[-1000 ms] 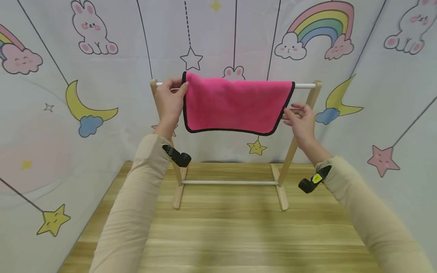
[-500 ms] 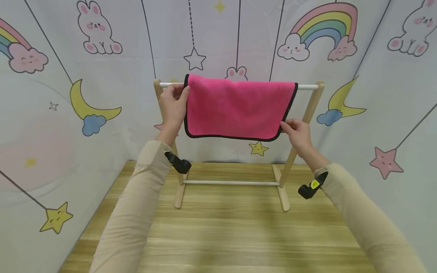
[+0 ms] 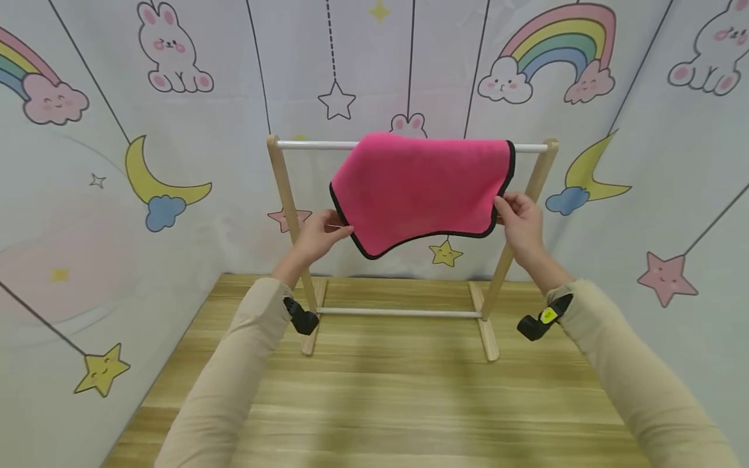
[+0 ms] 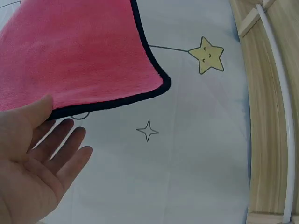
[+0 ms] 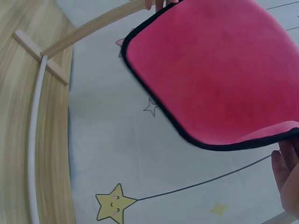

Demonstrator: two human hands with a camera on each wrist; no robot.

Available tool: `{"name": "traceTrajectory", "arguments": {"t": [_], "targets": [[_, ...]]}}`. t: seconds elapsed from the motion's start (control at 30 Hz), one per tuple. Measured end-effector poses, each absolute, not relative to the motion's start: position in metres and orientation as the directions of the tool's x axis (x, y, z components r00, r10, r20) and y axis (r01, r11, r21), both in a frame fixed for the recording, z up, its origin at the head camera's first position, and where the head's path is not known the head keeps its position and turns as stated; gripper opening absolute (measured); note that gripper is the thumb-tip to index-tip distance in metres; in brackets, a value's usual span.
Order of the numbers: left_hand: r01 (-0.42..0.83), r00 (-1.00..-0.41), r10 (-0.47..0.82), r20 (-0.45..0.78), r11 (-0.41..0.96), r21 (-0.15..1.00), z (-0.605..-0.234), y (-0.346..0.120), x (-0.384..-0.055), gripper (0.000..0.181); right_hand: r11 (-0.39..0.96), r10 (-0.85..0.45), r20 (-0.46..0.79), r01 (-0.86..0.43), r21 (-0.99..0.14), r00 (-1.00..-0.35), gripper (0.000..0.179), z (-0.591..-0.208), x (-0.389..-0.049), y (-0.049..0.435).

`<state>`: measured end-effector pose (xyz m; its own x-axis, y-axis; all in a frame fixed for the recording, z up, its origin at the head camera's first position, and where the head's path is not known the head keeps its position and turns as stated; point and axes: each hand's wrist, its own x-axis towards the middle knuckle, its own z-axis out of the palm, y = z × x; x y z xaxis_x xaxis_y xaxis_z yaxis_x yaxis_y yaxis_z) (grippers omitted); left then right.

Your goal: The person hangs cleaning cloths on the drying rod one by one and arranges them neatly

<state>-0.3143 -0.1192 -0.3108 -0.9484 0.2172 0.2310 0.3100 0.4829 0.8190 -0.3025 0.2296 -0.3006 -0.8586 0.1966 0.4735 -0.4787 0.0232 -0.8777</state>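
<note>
A pink towel (image 3: pixel 421 185) with black edging hangs over the white top rail (image 3: pixel 316 145) of a wooden rack. My left hand (image 3: pixel 320 239) pinches its left edge near the lower corner, which is drawn down and outward. In the left wrist view the thumb of the left hand (image 4: pixel 35 154) lies on the towel (image 4: pixel 79 56), the other fingers behind the edge. My right hand (image 3: pixel 521 224) pinches the right edge about midway down. The right wrist view shows the towel's rounded lower corner, with part of the right hand (image 5: pixel 288 179) at the frame's edge.
The rack's wooden legs (image 3: pixel 497 276) and white lower bar (image 3: pixel 398 313) stand on a wood-grain surface (image 3: pixel 374 403). Behind and at both sides hangs a pale cloth backdrop (image 3: pixel 234 214) printed with stars, moons and rabbits.
My left hand has moved down from the rail along the towel's left edge, pulling that side down and slanting it. The right hand shifted down, then slightly back up, and now pinches the right edge.
</note>
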Motion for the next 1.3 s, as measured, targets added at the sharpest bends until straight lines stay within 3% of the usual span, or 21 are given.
{"name": "traceTrajectory", "arguments": {"t": [0.2, 0.4, 0.53, 0.63, 0.8, 0.87, 0.97, 1.1, 1.17, 1.23, 1.3], "targets": [[0.377, -0.925, 0.196, 0.325, 0.382, 0.844, -0.295, -0.103, -0.311, 0.027, 0.036, 0.207, 0.513, -0.517, -0.855, -0.833, 0.009, -0.289, -0.300, 0.229], [0.527, -0.839, 0.027, 0.543, 0.284, 0.801, -0.226, -0.098, -0.299, 0.023, 0.035, 0.293, 0.545, -0.561, -0.827, -0.785, 0.008, -0.275, -0.294, 0.231], [0.614, -0.746, -0.012, 0.666, 0.378, 0.693, -0.182, -0.098, -0.306, 0.021, 0.001, 0.332, 0.544, -0.576, -0.817, -0.771, 0.003, -0.268, -0.293, 0.229], [0.593, -0.738, 0.026, 0.674, 0.503, 0.629, -0.172, -0.104, -0.316, 0.022, 0.026, 0.312, 0.546, -0.568, -0.823, -0.777, 0.009, -0.266, -0.293, 0.225], [0.411, -0.847, 0.030, 0.531, 0.671, 0.618, -0.189, -0.111, -0.331, 0.026, 0.087, 0.278, 0.517, -0.515, -0.853, -0.810, 0.015, -0.271, -0.291, 0.225], [0.336, -0.846, -0.045, 0.531, 0.729, 0.597, -0.199, -0.114, -0.333, 0.030, 0.089, 0.274, 0.505, -0.501, -0.861, -0.819, 0.013, -0.274, -0.292, 0.226], [0.306, -0.781, -0.165, 0.603, 0.740, 0.599, -0.210, -0.115, -0.331, 0.032, 0.078, 0.269, 0.498, -0.497, -0.864, -0.824, 0.008, -0.278, -0.293, 0.229], [0.453, -0.637, -0.193, 0.747, 0.690, 0.564, -0.228, -0.115, -0.326, 0.027, 0.061, 0.252, 0.488, -0.489, -0.870, -0.836, 0.005, -0.282, -0.294, 0.231], [0.514, -0.599, -0.196, 0.776, 0.650, 0.561, -0.242, -0.115, -0.324, 0.026, 0.057, 0.235, 0.480, -0.481, -0.875, -0.845, 0.005, -0.284, -0.293, 0.231], [0.543, -0.638, -0.193, 0.746, 0.574, 0.613, -0.256, -0.117, -0.323, 0.030, 0.069, 0.217, 0.471, -0.468, -0.881, -0.855, 0.005, -0.286, -0.292, 0.230], [0.523, -0.734, -0.157, 0.661, 0.490, 0.697, -0.271, -0.119, -0.322, 0.034, 0.076, 0.193, 0.451, -0.445, -0.892, -0.872, 0.006, -0.288, -0.291, 0.231]]}}
